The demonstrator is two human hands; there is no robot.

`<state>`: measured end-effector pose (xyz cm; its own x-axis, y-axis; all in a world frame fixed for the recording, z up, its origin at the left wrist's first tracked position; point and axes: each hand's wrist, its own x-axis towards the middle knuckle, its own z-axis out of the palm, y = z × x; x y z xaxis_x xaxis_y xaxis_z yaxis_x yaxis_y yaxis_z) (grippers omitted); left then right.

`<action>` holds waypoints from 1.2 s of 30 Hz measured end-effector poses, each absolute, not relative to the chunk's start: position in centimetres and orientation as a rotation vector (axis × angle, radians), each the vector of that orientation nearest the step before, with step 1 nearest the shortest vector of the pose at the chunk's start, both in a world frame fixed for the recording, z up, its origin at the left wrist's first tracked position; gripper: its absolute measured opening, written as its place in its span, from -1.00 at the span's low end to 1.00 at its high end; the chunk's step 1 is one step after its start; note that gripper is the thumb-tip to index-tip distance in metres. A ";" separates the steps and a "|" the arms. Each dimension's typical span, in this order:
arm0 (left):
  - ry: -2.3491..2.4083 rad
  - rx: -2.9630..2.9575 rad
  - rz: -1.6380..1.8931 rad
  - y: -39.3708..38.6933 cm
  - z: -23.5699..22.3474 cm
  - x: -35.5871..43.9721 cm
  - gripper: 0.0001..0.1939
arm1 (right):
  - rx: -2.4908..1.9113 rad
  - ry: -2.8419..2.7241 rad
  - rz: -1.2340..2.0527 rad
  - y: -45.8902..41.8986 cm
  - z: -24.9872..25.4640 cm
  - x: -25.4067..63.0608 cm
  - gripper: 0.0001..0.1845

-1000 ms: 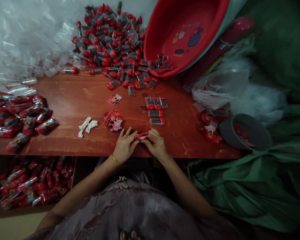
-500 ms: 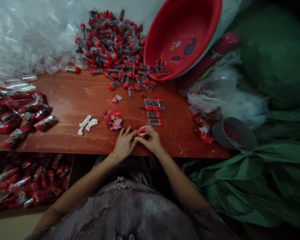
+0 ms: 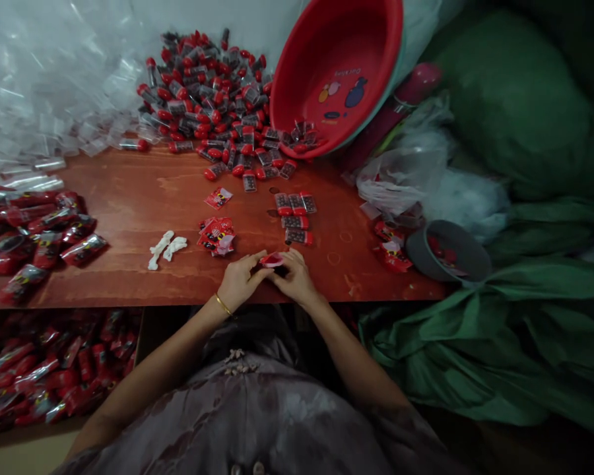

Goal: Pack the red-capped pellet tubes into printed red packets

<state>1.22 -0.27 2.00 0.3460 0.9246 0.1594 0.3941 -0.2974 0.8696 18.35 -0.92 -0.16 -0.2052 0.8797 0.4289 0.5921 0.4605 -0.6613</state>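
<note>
Underneath everything, a red-brown wooden table [image 3: 119,218], grain showing, surface scuffed. At right, slack green cloth [image 3: 515,343] in deep, soft folds. Far left, a glossy heap of clear plastic sleeves [image 3: 54,72], thin and crinkled. Far centre, a round red plastic basin [image 3: 346,59], tipped toward the near side, smooth-walled, cartoon print inside. Beside it, a loose mound of capped tubes [image 3: 202,99]: clear bodies, dark contents, rounded red caps. Near left, below table level, a box of shiny red packages [image 3: 44,376]; more film-wrapped packages [image 3: 34,227] on the tabletop above. At right, crumpled translucent bags [image 3: 406,165] just beyond a round grey tub [image 3: 418,254].

Near centre, left hand [image 3: 240,280] and right hand [image 3: 294,277], fingertips drawn in narrow, both pinching one small red packet [image 3: 271,260] with a pale edge, just above the table's near edge. Exact shape hard to tell, partly behind fingers. Just beyond, to the right, five set-out tubes [image 3: 297,221]; to the left, flat printed red cards [image 3: 218,234] in a messy stack. Farther left, two wrinkled white scraps [image 3: 161,247], material unclear.
</note>
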 end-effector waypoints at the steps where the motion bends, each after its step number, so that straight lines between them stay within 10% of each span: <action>1: 1.162 1.883 0.894 -0.2 1.9 1.2 -0.67 | -1.238 -1.889 0.445 -1.1 0.1 18.5 -0.75; 22: 1.210 2.131 0.952 0.1 -0.6 1.3 -0.74 | -1.369 -1.894 0.383 -2.2 -0.3 17.9 -0.86; 36: 0.972 0.868 1.251 -0.9 4.9 2.5 -0.65 | -1.288 -1.569 0.969 -3.9 3.4 14.9 -0.81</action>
<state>2.55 -0.94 4.87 0.0515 0.9923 -0.1127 -0.3545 0.1236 0.9268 14.90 -3.89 3.37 -0.0940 0.9855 0.1412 0.3152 0.1640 -0.9348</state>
